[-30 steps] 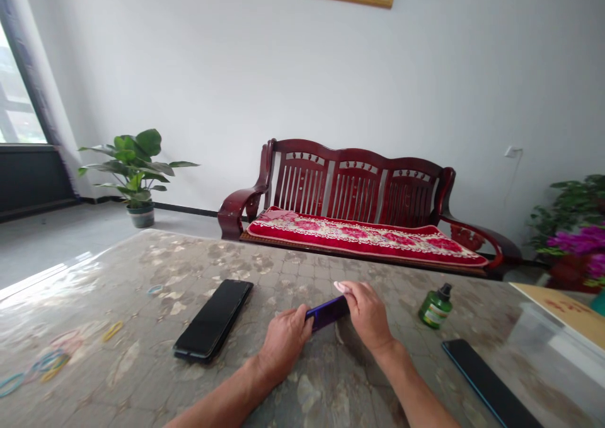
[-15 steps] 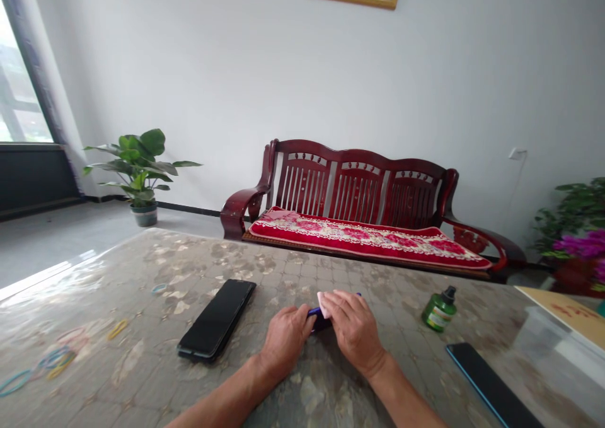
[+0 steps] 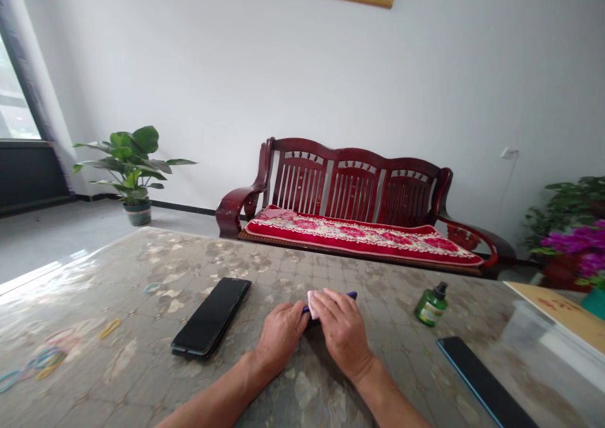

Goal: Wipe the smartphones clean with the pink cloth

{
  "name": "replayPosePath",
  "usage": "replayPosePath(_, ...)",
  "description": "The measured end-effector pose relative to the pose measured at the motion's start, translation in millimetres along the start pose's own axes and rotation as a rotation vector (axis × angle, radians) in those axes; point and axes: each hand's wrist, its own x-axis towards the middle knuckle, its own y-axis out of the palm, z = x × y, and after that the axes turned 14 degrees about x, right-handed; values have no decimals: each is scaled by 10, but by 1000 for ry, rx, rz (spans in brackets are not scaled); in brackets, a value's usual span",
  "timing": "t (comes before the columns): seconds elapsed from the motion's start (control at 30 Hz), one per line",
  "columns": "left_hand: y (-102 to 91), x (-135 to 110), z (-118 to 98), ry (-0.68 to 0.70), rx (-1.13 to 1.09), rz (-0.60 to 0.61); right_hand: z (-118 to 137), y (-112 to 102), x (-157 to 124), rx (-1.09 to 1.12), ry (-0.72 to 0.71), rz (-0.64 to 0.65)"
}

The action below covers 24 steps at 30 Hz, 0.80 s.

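Note:
A purple phone (image 3: 350,295) lies on the patterned table (image 3: 142,302), mostly hidden under my hands. My left hand (image 3: 280,337) grips its near end with curled fingers. My right hand (image 3: 341,333) lies over it, fingers together, pressing a small pale pink pad (image 3: 312,302) onto the phone. A black phone (image 3: 210,318) lies flat to the left of my hands. Another dark phone (image 3: 484,384) lies at the right.
A small green bottle (image 3: 430,306) stands right of my hands. Coloured rubber bands (image 3: 42,358) are scattered at the table's left. A clear box with a tan board (image 3: 553,321) sits at the right edge. A red wooden bench (image 3: 359,217) and potted plants stand behind.
The purple phone went from held up above the table to lying on it. My right hand moved left over it and now presses the pink pad on it.

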Motion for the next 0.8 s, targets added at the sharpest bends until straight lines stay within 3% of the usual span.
replayPosePath(0.1, -5, -1, 3, 30, -10, -27, 46, 5, 23, 5, -31, 20)
replayPosePath(0.3, -38, 1, 8, -59, 22, 92, -376, -158, -244, -88, 107, -65)
replayPosePath(0.4, -37, 3, 3, -64, 32, 105, -463, -198, -306, -104, 126, -82)
replayPosePath(0.53, -23, -4, -5, -50, 17, 66, -241, -141, -179, -80, 115, -89)
replayPosePath(0.67, -28, -5, -9, 21, 8, 29, 52, -49, -2, 6, -4, 0)
replayPosePath(0.8, -36, 8, -1, -11, -2, 43, -5, -62, 2, 3, -9, 0)
